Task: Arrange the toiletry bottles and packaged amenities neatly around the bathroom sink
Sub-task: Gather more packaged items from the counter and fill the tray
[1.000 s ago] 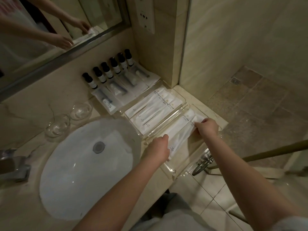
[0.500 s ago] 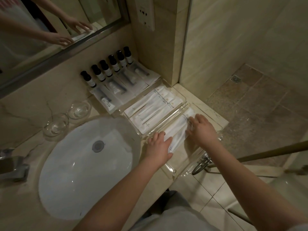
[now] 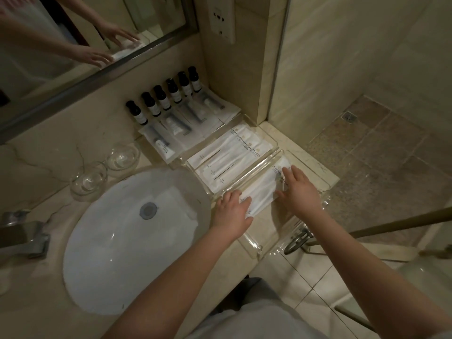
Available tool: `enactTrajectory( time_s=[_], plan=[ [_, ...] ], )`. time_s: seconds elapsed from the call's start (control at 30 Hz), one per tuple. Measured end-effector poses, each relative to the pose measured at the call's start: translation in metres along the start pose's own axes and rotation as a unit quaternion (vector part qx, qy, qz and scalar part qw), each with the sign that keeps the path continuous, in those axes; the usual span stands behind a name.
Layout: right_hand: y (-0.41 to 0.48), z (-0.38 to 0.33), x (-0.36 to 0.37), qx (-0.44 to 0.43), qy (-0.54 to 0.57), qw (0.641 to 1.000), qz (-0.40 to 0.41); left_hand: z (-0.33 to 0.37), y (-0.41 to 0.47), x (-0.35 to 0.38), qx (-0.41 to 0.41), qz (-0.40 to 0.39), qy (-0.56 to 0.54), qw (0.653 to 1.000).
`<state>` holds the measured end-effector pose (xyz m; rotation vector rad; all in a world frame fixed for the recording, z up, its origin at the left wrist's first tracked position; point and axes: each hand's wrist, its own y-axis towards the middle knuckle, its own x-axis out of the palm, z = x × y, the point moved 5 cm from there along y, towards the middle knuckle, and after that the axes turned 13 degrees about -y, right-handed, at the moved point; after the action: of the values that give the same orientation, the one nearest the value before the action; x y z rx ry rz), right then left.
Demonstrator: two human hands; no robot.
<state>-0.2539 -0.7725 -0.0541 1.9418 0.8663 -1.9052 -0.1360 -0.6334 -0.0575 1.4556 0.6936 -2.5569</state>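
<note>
Both hands lie flat and released, gripping nothing. The right hand [image 3: 299,192] has its fingers [image 3: 288,171] straight and slightly spread, pressing on the far end of a stack of white packets [image 3: 263,189]. The left hand [image 3: 232,211] rests on the near end of the same stack, its fingers [image 3: 245,200] straight and close together. The bare middle of the packets shows between the two sets of fingertips.

A second ago both hands were curled on the packet ends, the left nearly a fist and the right pinching. Half a second ago they had flattened, and now the right fingers reach further along the stack. The packets lie straighter along the tray than before.

Left of the left fingers is the sink [image 3: 117,265], with its drain [image 3: 148,210] in the middle. Under both palms is the near tray [image 3: 255,249], clear, holding the pressed packets. Its near half, below the wrists, shows the counter through it. Just beyond the fingertips, touching side to side, sits the far tray [image 3: 275,143], filled with long white packets [image 3: 230,162] laid parallel. Further beyond lie flat tube packs [image 3: 182,122] in an overlapping row, and behind them six dark-capped bottles [image 3: 160,97] stand upright in a line along the wall. Well left of the fingers, two glass bowls [image 3: 122,156] sit beside the sink rim.
</note>
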Motion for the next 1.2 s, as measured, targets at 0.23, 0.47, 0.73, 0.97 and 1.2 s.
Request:
enactTrajectory(
  time_s=[0.23, 0.47, 0.73, 0.97, 1.2],
  plan=[
    [-0.011, -0.057, -0.034, -0.099, 0.017, 0.994, 0.035, -0.021, -0.028, -0.049, -0.008, 0.091, -0.054, 0.994],
    [-0.04, -0.164, -0.055, -0.247, 0.001, 0.968, 0.041, -0.095, -0.101, -0.102, -0.13, 0.144, -0.054, 0.979],
    [-0.104, -0.312, -0.031, -0.406, -0.049, 0.912, -0.021, -0.199, -0.231, -0.11, -0.278, 0.188, -0.112, 0.935],
    [-0.167, -0.437, 0.005, -0.513, -0.082, 0.844, -0.133, -0.291, -0.346, -0.085, -0.409, 0.2, -0.164, 0.875],
    [-0.226, -0.548, 0.05, -0.576, -0.141, 0.783, -0.187, -0.372, -0.46, -0.057, -0.546, 0.223, -0.225, 0.775]
  ],
)
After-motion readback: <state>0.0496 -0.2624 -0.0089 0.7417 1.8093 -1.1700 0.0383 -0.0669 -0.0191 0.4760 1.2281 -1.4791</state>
